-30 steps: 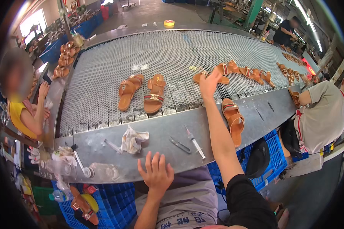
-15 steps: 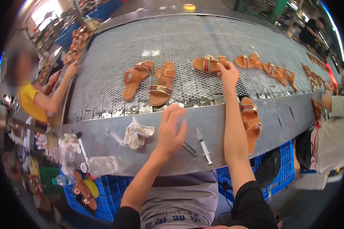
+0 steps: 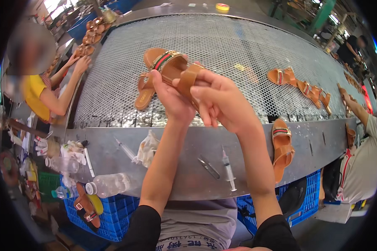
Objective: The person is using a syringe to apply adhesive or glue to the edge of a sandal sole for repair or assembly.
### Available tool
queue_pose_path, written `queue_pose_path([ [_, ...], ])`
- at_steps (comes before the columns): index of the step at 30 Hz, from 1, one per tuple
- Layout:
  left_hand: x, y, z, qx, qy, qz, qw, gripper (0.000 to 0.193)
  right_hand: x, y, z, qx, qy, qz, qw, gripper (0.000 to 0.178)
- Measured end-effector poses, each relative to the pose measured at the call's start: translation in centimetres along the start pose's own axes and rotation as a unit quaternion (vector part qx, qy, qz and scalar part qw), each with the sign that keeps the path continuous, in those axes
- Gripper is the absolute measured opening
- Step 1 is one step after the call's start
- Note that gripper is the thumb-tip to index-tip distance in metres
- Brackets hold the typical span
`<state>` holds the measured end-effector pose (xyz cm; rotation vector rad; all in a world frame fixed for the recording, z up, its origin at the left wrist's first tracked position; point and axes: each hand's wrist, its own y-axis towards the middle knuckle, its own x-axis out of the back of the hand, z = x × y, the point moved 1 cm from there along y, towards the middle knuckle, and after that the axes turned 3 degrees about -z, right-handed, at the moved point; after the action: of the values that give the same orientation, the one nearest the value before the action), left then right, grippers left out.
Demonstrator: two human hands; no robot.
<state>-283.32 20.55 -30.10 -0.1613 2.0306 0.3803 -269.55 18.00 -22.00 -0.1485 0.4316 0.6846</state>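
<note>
A brown sandal (image 3: 158, 53) with a green-and-red striped front band and gold trim is held up over the mesh. My left hand (image 3: 174, 100) is closed round its sole from the left. The fingers of my right hand (image 3: 224, 98) grip the sandal's plain brown rear strap. Behind my left hand, another brown sandal (image 3: 143, 94) lies partly covered on the metal mesh belt (image 3: 113, 79). One more brown sandal (image 3: 282, 148) rests on the table's steel edge, right of my right forearm.
Along the steel edge (image 3: 188, 180) lie a syringe (image 3: 229, 170), tweezers (image 3: 208, 167), a crumpled cloth (image 3: 147, 149) and a clear bottle (image 3: 109, 185). Several sandals (image 3: 308, 88) sit farther right on the mesh. A person in yellow (image 3: 40, 98) works at left; another person's arm (image 3: 358, 109) reaches in at right.
My right hand has brought the sandal from the mesh toward the left and lifted it. My left hand has risen from above the steel edge and taken hold of it too.
</note>
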Motion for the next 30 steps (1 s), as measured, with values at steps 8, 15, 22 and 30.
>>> queue_pose_path([
  [8, -5.0, -2.6, -8.4, 0.041, -0.112, 0.021, 0.993, 0.09, -5.5, -6.8, 3.7, 0.26, -0.569, -0.049, 0.779, 0.055],
  [15, -5.7, -3.4, -8.6, 0.18, -0.307, 0.028, 0.934, 0.086, -7.0, -8.0, 3.0, 0.21, -0.537, -0.087, 0.813, 0.086],
  [22, -5.7, -3.2, -8.5, 0.216, -0.35, 0.056, 0.91, 0.084, -6.5, -7.8, 3.4, 0.207, -0.527, -0.059, 0.822, 0.083],
  [30, -5.0, -3.3, -8.2, 0.211, -0.415, 0.149, 0.872, 0.087, -6.3, -7.6, 3.1, 0.192, -0.526, -0.053, 0.827, 0.064],
])
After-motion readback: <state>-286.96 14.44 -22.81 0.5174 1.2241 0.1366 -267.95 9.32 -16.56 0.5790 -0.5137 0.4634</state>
